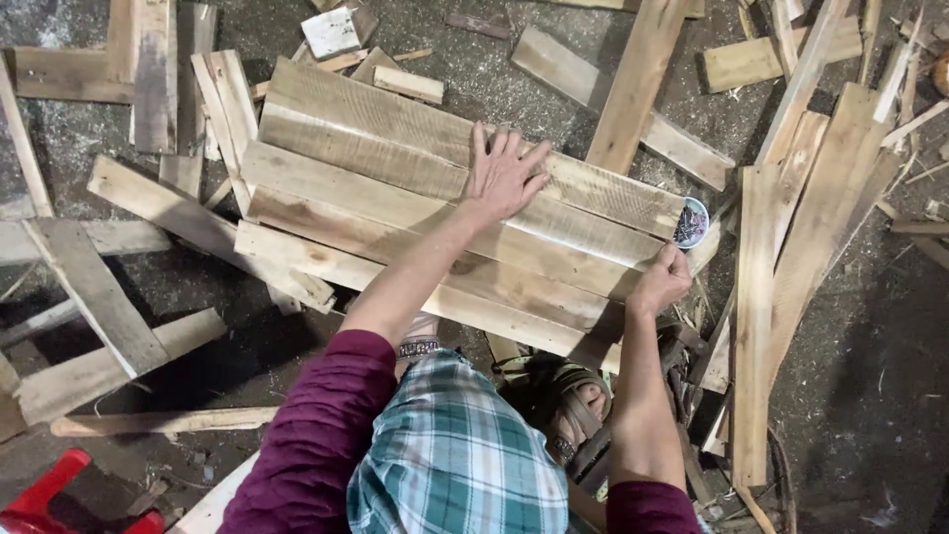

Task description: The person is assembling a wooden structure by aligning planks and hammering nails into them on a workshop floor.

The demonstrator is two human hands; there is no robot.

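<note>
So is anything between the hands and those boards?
No. The left hand lies flat on the stacked boards, and the right hand grips a board's end near the small round tin. Nothing separates them.

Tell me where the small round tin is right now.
In the head view, the small round tin sits right of centre, at the right end of the stacked planks, just above the right hand.

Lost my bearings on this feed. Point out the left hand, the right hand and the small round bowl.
left hand (504, 173): head view, back of the hand, flat on the planks.
right hand (660, 282): head view, knuckles, at the plank ends.
small round bowl (691, 222): head view, patterned inside.
</note>
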